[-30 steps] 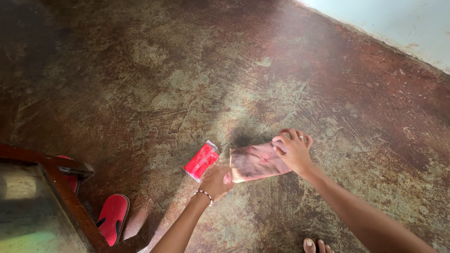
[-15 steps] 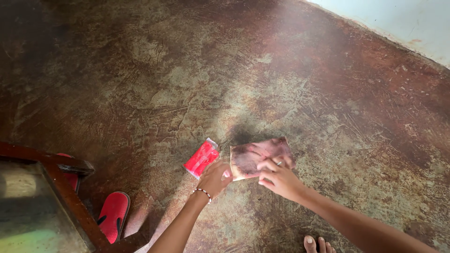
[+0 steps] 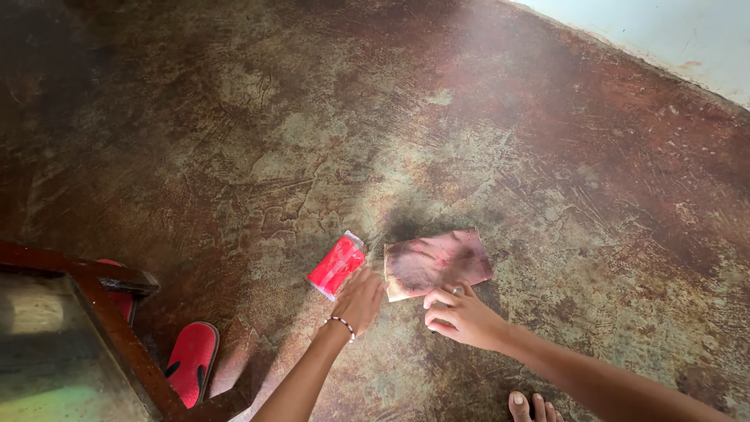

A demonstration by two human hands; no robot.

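Observation:
A flat, pinkish stained cloth [image 3: 437,262] lies on the worn floor. My right hand [image 3: 461,316] is at its near edge, fingers curled and pinching that edge. My left hand [image 3: 359,297] rests on the floor between the cloth's near-left corner and a small red packet [image 3: 336,264]. It touches or nearly touches both. Its fingers are hidden under the back of the hand, so I cannot tell what they grip.
A dark red wooden frame with a glass pane [image 3: 94,312] stands at the lower left, with red slippers [image 3: 191,361] beside it. My toes [image 3: 535,406] show at the bottom edge. A pale wall [image 3: 672,39] borders the floor at the upper right.
My right hand has come off the cloth's far right corner and drawn back to its near edge. My left hand and the red packet have stayed put.

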